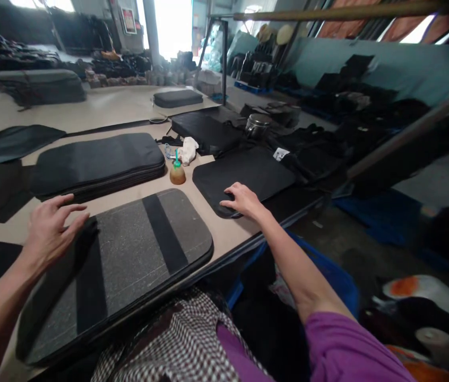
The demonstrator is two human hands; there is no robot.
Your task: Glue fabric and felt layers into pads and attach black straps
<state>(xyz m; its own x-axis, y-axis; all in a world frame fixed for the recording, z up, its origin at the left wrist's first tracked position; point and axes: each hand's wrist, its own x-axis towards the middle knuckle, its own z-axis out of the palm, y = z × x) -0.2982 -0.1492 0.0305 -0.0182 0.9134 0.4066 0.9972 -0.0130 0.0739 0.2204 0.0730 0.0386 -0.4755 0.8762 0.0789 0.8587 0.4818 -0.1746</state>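
Note:
Directly before me lies a rounded grey speckled panel with two black strips across it, on top of a dark stack. My left hand hovers by its far left corner, fingers spread and holding nothing visible. To the right, a smooth black rounded panel lies near the table's edge. At its near left corner is my right hand, thumb and fingers apart; whether the fingertips touch the panel I cannot tell. Between the stacks stands a small squat bottle with a green nozzle and brownish contents.
A pile of black panels sits beyond the speckled one. Near the bottle are a crumpled white cloth, a metal mug and a black slab. A blue bin stands below the table edge at right.

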